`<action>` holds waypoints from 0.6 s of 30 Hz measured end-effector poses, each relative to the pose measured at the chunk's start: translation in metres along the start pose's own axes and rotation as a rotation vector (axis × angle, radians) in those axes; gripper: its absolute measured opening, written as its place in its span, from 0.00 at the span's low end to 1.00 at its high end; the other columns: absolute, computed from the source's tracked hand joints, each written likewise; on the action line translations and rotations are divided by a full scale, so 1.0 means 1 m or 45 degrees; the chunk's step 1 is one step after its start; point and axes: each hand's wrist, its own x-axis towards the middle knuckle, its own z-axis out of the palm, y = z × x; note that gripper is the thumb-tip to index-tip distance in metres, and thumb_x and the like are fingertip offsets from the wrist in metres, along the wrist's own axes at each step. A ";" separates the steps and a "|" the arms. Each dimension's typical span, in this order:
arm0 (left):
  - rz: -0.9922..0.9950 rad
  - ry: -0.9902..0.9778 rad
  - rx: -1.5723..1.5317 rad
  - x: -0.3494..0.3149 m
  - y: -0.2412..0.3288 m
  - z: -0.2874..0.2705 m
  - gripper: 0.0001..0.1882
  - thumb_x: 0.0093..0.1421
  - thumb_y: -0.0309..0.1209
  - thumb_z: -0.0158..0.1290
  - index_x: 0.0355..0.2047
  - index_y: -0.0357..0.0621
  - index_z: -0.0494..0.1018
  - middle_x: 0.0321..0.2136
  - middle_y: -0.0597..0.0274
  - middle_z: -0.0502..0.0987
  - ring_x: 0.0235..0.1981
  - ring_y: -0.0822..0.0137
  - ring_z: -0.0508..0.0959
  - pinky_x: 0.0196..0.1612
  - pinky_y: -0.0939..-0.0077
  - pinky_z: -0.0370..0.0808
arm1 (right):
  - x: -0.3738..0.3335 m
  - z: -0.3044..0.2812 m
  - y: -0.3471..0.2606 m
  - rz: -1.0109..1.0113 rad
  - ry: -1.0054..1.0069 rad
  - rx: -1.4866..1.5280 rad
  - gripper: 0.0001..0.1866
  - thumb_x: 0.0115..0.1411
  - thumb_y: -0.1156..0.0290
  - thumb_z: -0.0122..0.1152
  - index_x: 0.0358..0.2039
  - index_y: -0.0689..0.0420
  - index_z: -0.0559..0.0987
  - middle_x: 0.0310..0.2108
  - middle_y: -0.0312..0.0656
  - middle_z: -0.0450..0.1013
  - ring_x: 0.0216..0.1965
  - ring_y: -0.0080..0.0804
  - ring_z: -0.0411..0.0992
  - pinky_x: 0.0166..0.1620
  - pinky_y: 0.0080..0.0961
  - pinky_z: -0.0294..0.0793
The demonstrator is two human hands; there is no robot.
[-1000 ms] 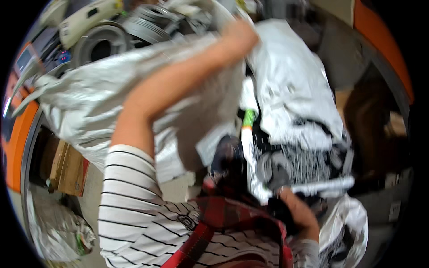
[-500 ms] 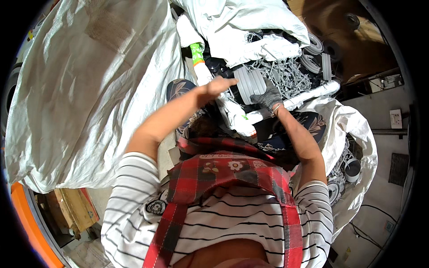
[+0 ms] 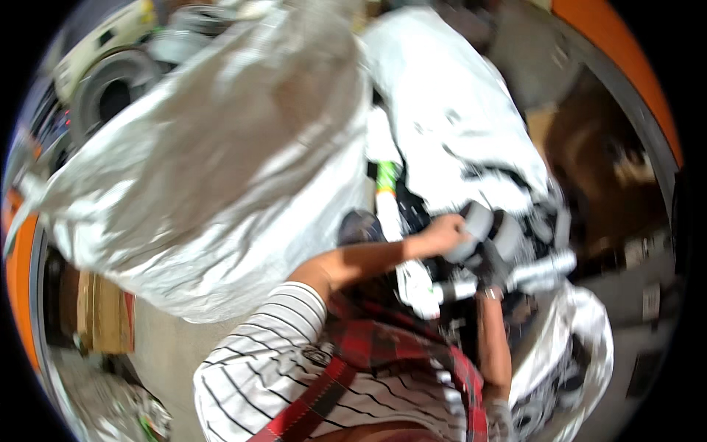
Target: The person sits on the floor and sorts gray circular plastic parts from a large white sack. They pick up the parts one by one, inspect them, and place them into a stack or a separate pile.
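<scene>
My bare left hand is closed on the edge of a grey grooved plastic ring. Beside it, my right hand, in a dark grey glove, grips another grey ring part from below; motion smears its fingers. A dark gap shows between the two ring parts. Both hands are over the opening of a white woven sack that holds more grey parts. White plastic-wrapped rolls lie along the opening's edge, one of them with a green band.
A large, full white sack rises on my left. On my right stands an open white sack with grey parts inside. Large grey rings lie at the far left. Cardboard stands by an orange-edged frame.
The stacked grey rings between my hands have come apart, with a part now in each hand. My view has swung left, so the hands appear lower and farther right.
</scene>
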 end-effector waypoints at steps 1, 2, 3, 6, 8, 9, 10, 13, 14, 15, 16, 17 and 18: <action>0.089 0.041 -0.042 -0.005 0.021 -0.021 0.15 0.49 0.33 0.60 0.32 0.35 0.73 0.40 0.46 0.73 0.41 0.54 0.73 0.45 0.66 0.69 | -0.009 0.020 -0.027 -0.095 0.034 0.032 0.24 0.54 0.68 0.61 0.51 0.64 0.70 0.43 0.43 0.72 0.41 0.30 0.71 0.43 0.25 0.72; 0.293 0.185 -0.051 -0.007 0.046 -0.048 0.14 0.49 0.32 0.60 0.30 0.35 0.72 0.41 0.47 0.72 0.42 0.55 0.73 0.46 0.66 0.69 | -0.010 0.041 -0.059 -0.225 0.051 0.035 0.25 0.56 0.68 0.60 0.52 0.64 0.68 0.45 0.43 0.72 0.41 0.29 0.71 0.42 0.26 0.73; 0.513 0.300 -0.073 -0.007 0.077 -0.074 0.13 0.49 0.32 0.60 0.29 0.36 0.70 0.42 0.48 0.72 0.43 0.56 0.72 0.46 0.66 0.68 | -0.010 0.062 -0.096 -0.375 0.047 0.018 0.26 0.57 0.67 0.58 0.54 0.64 0.66 0.46 0.43 0.71 0.41 0.29 0.71 0.41 0.26 0.74; 0.873 0.719 -0.286 -0.029 0.173 -0.188 0.16 0.49 0.32 0.58 0.35 0.35 0.71 0.34 0.49 0.74 0.36 0.53 0.75 0.39 0.67 0.71 | 0.020 0.135 -0.199 -0.889 -0.269 -0.103 0.24 0.57 0.65 0.56 0.52 0.61 0.68 0.45 0.44 0.71 0.40 0.31 0.71 0.41 0.27 0.73; 1.204 1.486 0.369 -0.051 0.237 -0.271 0.21 0.52 0.34 0.58 0.41 0.31 0.69 0.34 0.47 0.74 0.36 0.53 0.74 0.41 0.66 0.70 | 0.032 0.189 -0.297 -1.250 -0.459 -0.189 0.22 0.58 0.64 0.55 0.51 0.60 0.68 0.44 0.45 0.71 0.39 0.33 0.72 0.41 0.28 0.73; 1.283 1.773 0.462 -0.058 0.255 -0.308 0.25 0.53 0.34 0.57 0.45 0.28 0.67 0.40 0.44 0.73 0.41 0.52 0.73 0.46 0.65 0.69 | 0.036 0.214 -0.325 -1.359 -0.543 -0.251 0.22 0.58 0.63 0.55 0.50 0.59 0.69 0.44 0.45 0.71 0.38 0.34 0.72 0.41 0.28 0.72; 1.233 1.800 0.152 -0.079 0.275 -0.330 0.29 0.57 0.40 0.56 0.48 0.27 0.65 0.43 0.45 0.72 0.42 0.57 0.72 0.47 0.68 0.68 | 0.031 0.229 -0.363 -1.520 -0.578 -0.340 0.21 0.58 0.62 0.54 0.50 0.58 0.69 0.44 0.45 0.71 0.38 0.34 0.72 0.41 0.29 0.72; 1.483 2.052 0.260 -0.099 0.269 -0.322 0.13 0.55 0.28 0.52 0.39 0.34 0.73 0.34 0.54 0.76 0.34 0.64 0.75 0.38 0.74 0.72 | 0.034 0.242 -0.371 -1.794 -0.630 -0.605 0.19 0.58 0.60 0.52 0.48 0.55 0.70 0.43 0.46 0.71 0.37 0.37 0.72 0.41 0.30 0.71; 1.638 1.839 0.169 -0.097 0.260 -0.303 0.11 0.57 0.26 0.50 0.38 0.30 0.72 0.36 0.51 0.76 0.37 0.65 0.75 0.41 0.77 0.71 | 0.033 0.231 -0.358 -1.910 -0.615 -0.733 0.19 0.58 0.59 0.52 0.47 0.54 0.71 0.43 0.46 0.71 0.36 0.37 0.72 0.41 0.30 0.71; 1.598 1.666 0.171 -0.101 0.242 -0.277 0.10 0.56 0.22 0.50 0.38 0.30 0.72 0.39 0.51 0.76 0.39 0.63 0.75 0.41 0.76 0.72 | 0.036 0.233 -0.307 -1.971 -0.664 -0.775 0.18 0.58 0.58 0.51 0.46 0.53 0.71 0.42 0.46 0.71 0.36 0.38 0.72 0.41 0.30 0.70; 1.594 1.533 0.076 -0.107 0.231 -0.252 0.10 0.56 0.18 0.50 0.39 0.30 0.72 0.42 0.51 0.75 0.42 0.62 0.75 0.42 0.75 0.72 | 0.024 0.229 -0.268 -1.990 -0.746 -0.903 0.18 0.58 0.58 0.51 0.46 0.52 0.72 0.42 0.47 0.71 0.36 0.39 0.72 0.41 0.31 0.70; 1.543 1.443 0.305 -0.108 0.208 -0.241 0.10 0.56 0.19 0.49 0.40 0.29 0.71 0.45 0.48 0.73 0.48 0.59 0.73 0.49 0.74 0.69 | 0.007 0.214 -0.220 -1.606 -1.069 -0.810 0.23 0.57 0.57 0.49 0.52 0.53 0.69 0.47 0.50 0.69 0.40 0.42 0.73 0.48 0.35 0.70; 1.510 1.367 0.334 -0.095 0.189 -0.227 0.10 0.56 0.20 0.50 0.39 0.31 0.72 0.45 0.48 0.73 0.48 0.59 0.72 0.50 0.73 0.68 | 0.009 0.201 -0.177 -1.485 -1.000 -1.281 0.27 0.54 0.53 0.51 0.51 0.53 0.69 0.46 0.49 0.71 0.43 0.43 0.72 0.49 0.37 0.69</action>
